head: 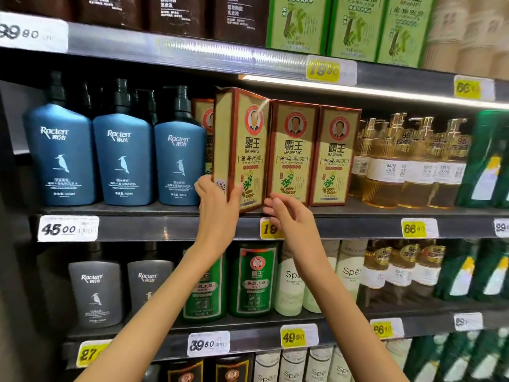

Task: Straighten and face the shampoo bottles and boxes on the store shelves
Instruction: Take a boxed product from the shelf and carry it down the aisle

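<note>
On the middle shelf [165,228], the left hand [217,208] grips the low end of the leftmost box [239,144], a gold-and-brown carton. The thumb lies across the front face and the fingers are wrapped round its left side. This box stands at the shelf's front lip, turned so its narrow side panel shows and its printed face angles toward the right, its right edge touching the next carton. The two matching boxes [314,155] beside it stand upright, side by side, facing out. Another of the same kind [204,119] sits further back, mostly hidden. The right hand [286,216] hovers just below the second carton's base with its fingers loosely bent and holding nothing; whether the fingertips touch the cardboard cannot be told. It covers part of a yellow price tag [266,230]. To the left stand three blue bottles [124,158] with black pumps; to the right, amber pump bottles [399,166] are crowded together.
</note>
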